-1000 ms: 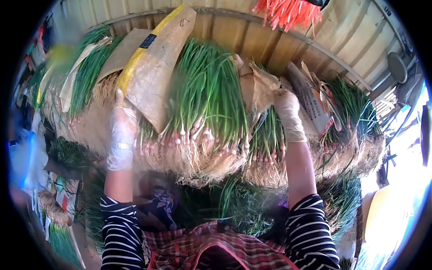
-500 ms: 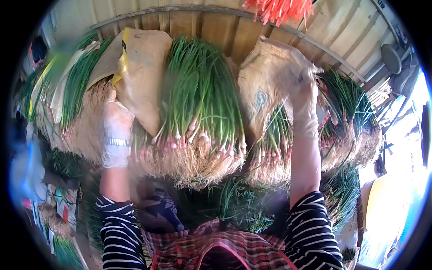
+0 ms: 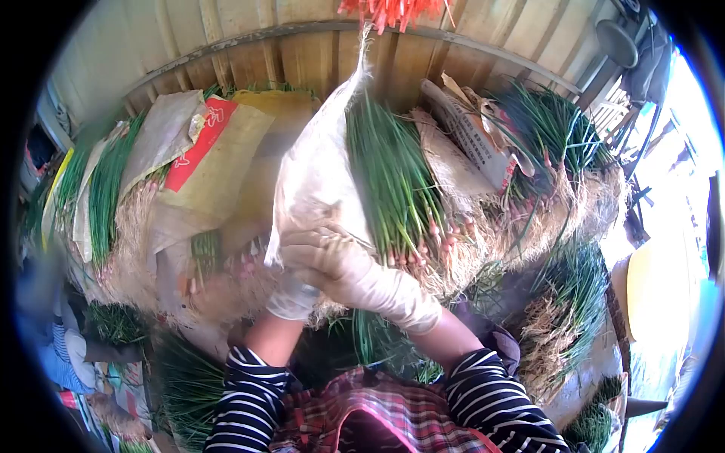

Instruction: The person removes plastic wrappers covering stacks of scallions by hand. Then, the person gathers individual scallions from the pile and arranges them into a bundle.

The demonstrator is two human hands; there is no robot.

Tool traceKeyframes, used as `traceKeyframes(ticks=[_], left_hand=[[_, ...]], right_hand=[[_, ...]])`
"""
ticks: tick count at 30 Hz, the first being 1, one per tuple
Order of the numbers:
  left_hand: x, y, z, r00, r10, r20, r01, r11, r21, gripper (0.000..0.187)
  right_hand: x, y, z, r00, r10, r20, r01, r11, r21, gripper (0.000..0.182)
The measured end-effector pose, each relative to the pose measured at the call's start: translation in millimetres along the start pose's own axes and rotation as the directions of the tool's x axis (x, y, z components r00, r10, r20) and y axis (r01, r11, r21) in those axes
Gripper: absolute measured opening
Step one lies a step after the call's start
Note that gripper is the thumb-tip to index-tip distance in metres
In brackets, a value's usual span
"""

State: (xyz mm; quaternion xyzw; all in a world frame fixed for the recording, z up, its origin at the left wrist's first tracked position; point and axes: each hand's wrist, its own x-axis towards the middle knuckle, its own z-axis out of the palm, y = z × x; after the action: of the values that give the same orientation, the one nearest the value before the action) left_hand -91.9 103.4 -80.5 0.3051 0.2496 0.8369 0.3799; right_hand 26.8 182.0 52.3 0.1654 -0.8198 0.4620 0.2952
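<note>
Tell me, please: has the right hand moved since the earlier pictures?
Yes. Judged against the grey disc at upper right, the right hand has moved left and down in the view.

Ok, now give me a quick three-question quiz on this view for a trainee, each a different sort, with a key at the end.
1. Multiple choice: where are the left hand and right hand?
A) Wide apart
B) Together at the lower edge of the white sheet
C) Both up against the wall

2. True or false: the green bunch just right of that sheet has its roots nearer the person than its leaf tips.

3. Fill in the colour: the strands hanging at the top of the view are ____.

Key: 1. B; 2. True; 3. red.
</note>
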Motion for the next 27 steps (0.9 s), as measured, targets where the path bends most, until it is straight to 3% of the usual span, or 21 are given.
traceKeyframes(ticks=[1, 2, 3, 4, 6, 7, 8, 9, 11, 12, 15, 16, 17, 19, 20, 21, 22, 23, 24, 25, 27], left_hand=[[2, 3, 8, 0.988, -0.027, -0.154, 0.025, 1.000, -0.010, 0.050], [4, 6, 17, 0.951, -0.053, -0.303, 0.047, 0.999, -0.027, 0.046], [14, 20, 47, 0.811, 0.016, -0.585, 0.112, 0.977, 0.181, 0.041], [21, 27, 68, 0.731, 0.120, -0.672, 0.182, 0.914, 0.362, 0.042], [30, 20, 103, 0.838, 0.368, -0.403, 0.105, 0.617, 0.780, 0.046], [33, 13, 120, 0.887, 0.408, -0.218, 0.035, 0.411, 0.911, 0.048], [36, 7, 135, 0.920, 0.390, -0.042, -0.041, 0.202, 0.979, 0.050], [37, 3, 147, 0.935, 0.338, 0.106, -0.116, 0.011, 0.993, 0.052], [32, 10, 156, 0.922, 0.231, 0.312, -0.238, -0.300, 0.924, 0.056], [30, 23, 152, 0.914, 0.194, 0.357, -0.256, -0.410, 0.876, 0.058], [17, 79, 113, 0.915, 0.167, 0.368, -0.134, -0.734, 0.666, 0.064], [12, 100, 91, 0.934, 0.167, 0.316, -0.062, -0.795, 0.603, 0.066], [4, 119, 60, 0.962, 0.148, 0.227, -0.028, -0.781, 0.625, 0.093], [0, 149, 16, 0.929, 0.317, -0.191, 0.343, -0.542, 0.767, 0.046], [-3, 164, -7, 0.884, 0.319, -0.342, 0.459, -0.451, 0.766, 0.026], [-15, 166, -67, 0.872, 0.418, -0.254, 0.303, -0.056, 0.951, 0.022], [-19, 175, -48, 0.760, 0.412, -0.502, 0.156, 0.634, 0.757, 0.019], [-29, 193, -29, 0.728, 0.400, -0.557, 0.181, 0.672, 0.718, 0.026], [-39, 212, -9, 0.692, 0.386, -0.610, 0.202, 0.708, 0.677, 0.037], [-43, 217, -4, 0.552, 0.451, -0.701, 0.309, 0.670, 0.675, 0.045], [-52, 210, -36, 0.514, 0.543, -0.664, 0.097, 0.733, 0.674, 0.045]], right_hand=[[-7, -4, -5, 0.994, -0.016, 0.110, 0.010, 0.999, 0.052, 0.049], [-25, 14, -17, 0.988, 0.149, 0.042, -0.144, 0.984, -0.102, 0.047], [-35, 19, -40, 0.969, 0.226, -0.097, -0.240, 0.953, -0.187, 0.043], [-45, 23, -63, 0.926, 0.297, -0.233, -0.351, 0.905, -0.242, 0.039], [-32, -15, -81, 0.647, 0.694, -0.315, -0.718, 0.694, 0.053, 0.028], [-25, -34, -82, 0.662, 0.711, -0.238, -0.712, 0.695, 0.096, 0.025], [-26, -40, -65, 0.780, 0.583, -0.226, -0.549, 0.812, 0.200, 0.029], [-25, -45, -49, 0.865, 0.439, -0.244, -0.363, 0.882, 0.301, 0.036], [-7, -46, -40, 0.972, 0.236, 0.002, -0.230, 0.946, 0.227, 0.043], [-6, -44, -25, 0.910, 0.404, 0.088, -0.392, 0.776, 0.494, 0.052], [-10, -35, -24, 0.875, 0.429, 0.226, -0.476, 0.849, 0.231, 0.066], [-13, -19, -25, 0.808, 0.567, 0.162, -0.589, 0.788, 0.179, 0.055], [-12, -3, -29, 0.720, 0.688, 0.088, -0.693, 0.708, 0.136, 0.047], [2, 13, -44, 0.313, 0.948, 0.059, -0.949, 0.314, -0.007, 0.043], [-28, 51, -48, 0.429, 0.903, -0.017, -0.845, 0.407, 0.346, 0.041], [-54, 83, -49, 0.511, 0.850, -0.132, -0.612, 0.467, 0.638, 0.039], [-44, 74, -39, 0.458, 0.849, -0.263, -0.645, 0.521, 0.559, 0.036], [-51, 86, -43, 0.574, 0.797, -0.188, -0.641, 0.580, 0.502, 0.042], [-43, 87, -34, 0.560, 0.788, -0.255, -0.683, 0.614, 0.396, 0.038], [-30, 90, -23, 0.550, 0.772, -0.320, -0.721, 0.632, 0.285, 0.035], [-18, 123, -10, 0.424, 0.871, -0.248, -0.723, 0.490, 0.486, 0.033]])
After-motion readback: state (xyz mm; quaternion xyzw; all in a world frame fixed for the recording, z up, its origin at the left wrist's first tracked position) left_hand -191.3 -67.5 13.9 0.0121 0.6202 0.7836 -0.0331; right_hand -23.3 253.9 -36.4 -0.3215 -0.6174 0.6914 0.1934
